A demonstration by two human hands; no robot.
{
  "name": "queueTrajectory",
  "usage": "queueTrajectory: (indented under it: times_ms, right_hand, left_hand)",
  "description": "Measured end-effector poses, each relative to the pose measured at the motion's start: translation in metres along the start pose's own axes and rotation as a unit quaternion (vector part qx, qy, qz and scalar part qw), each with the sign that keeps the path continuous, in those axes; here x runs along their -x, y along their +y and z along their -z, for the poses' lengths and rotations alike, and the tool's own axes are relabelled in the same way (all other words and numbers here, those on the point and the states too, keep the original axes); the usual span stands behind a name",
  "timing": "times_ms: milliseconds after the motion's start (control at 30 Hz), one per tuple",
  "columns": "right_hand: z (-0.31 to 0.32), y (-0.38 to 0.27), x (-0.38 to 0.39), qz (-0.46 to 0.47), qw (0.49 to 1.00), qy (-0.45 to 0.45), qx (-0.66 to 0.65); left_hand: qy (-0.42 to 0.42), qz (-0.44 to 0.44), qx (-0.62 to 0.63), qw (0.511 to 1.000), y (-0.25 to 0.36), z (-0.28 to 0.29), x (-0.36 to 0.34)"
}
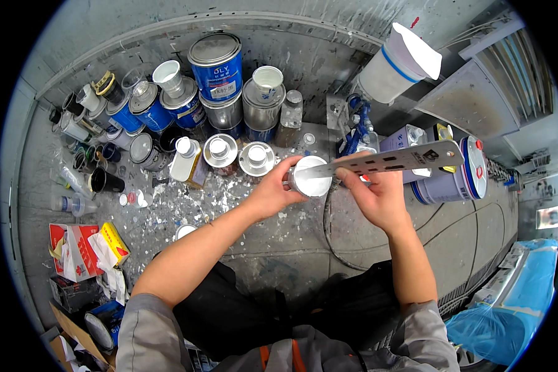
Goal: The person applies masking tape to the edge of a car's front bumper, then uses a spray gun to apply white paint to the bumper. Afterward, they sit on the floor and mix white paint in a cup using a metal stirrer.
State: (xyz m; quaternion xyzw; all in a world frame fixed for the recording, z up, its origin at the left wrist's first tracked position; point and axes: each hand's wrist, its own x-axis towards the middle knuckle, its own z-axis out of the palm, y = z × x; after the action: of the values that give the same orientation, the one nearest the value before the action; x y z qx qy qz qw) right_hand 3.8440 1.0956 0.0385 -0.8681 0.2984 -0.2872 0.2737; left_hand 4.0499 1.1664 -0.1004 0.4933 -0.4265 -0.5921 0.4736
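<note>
My left hand [276, 190] is wrapped round a small cup [312, 183] with white paint in it. In my right hand [379, 197] is a long flat metal paint stirring stick [409, 159] with a row of slots. Its lower end dips into the white paint, while its wide end sticks out to the right, over the containers there. Just left of the cup stand two round silver-topped cans [256, 159] with white caps. Beyond my right hand is a blue spray gun [359, 121] with a large white cup [390, 68] above it.
Blue and silver paint cans [216, 68] crowd the wall at the back left. A lidded pail [456, 183] stands at the right. A hose [330, 232] curves over the paint-spattered floor. Boxes [74, 251] lie at the left, blue plastic sheeting [514, 304] at the lower right.
</note>
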Motion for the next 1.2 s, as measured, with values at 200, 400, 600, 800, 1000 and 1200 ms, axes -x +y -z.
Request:
queueTrajectory:
  times_ms: [200,400,600,800,1000,1200]
  right_hand:
    - [0.005,-0.005,0.001,0.013,0.999,-0.005,0.04]
    - [-0.002,-0.004,-0.007,0.046,0.997,0.06,-0.001]
    - [0.004,-0.01,0.0,0.008,0.999,0.012,0.028]
    - [0.001,-0.009,-0.007,0.03,0.997,0.064,0.009]
    - [0.0,-0.016,0.0,0.028,0.999,0.032,0.008]
    - [0.004,-0.009,-0.005,0.009,0.998,0.06,0.023]
  left_hand:
    - [0.004,0.012,0.033,0.999,0.004,0.002,0.0]
    - [-0.002,-0.003,0.026,1.0,0.001,-0.002,0.002]
    - [0.004,-0.018,0.051,0.999,-0.002,0.001,0.0]
    - [-0.006,-0.016,0.017,1.0,-0.001,-0.001,0.002]
    - [0.01,-0.013,0.05,0.999,0.001,-0.001,0.001]
    - [-0.003,-0.02,0.03,0.999,0.002,-0.001,0.003]
